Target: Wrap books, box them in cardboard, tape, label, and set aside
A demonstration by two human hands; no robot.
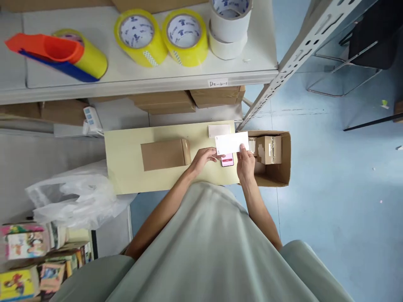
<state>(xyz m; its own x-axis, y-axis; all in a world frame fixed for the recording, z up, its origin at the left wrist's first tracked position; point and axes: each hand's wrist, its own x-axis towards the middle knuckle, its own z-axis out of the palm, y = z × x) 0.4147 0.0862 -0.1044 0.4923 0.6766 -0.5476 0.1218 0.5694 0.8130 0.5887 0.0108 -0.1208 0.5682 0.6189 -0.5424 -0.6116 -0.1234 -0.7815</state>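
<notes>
My right hand [246,165] pinches a white rectangular paper slip [232,143] at its lower right corner, thumb on top. The slip is held above the pale yellow table board [126,176]. At its lower left corner is my left hand [204,159], fingers stretched out and holding nothing; whether the fingertips touch the slip I cannot tell. Partly under the slip and my left fingertips lies a phone [227,160] with a pink and red screen. A second pale slip [218,130] rests behind, partly covered. Left of my hands sits a closed brown cardboard box [163,155].
An open carton [286,167] holding small taped boxes [269,149] stands at the table's right end. The shelf [176,77] above bears yellow tape rolls [185,37], white rolls [229,40] and a tape dispenser [53,50]. Plastic bags [75,197] and books [50,268] are at left.
</notes>
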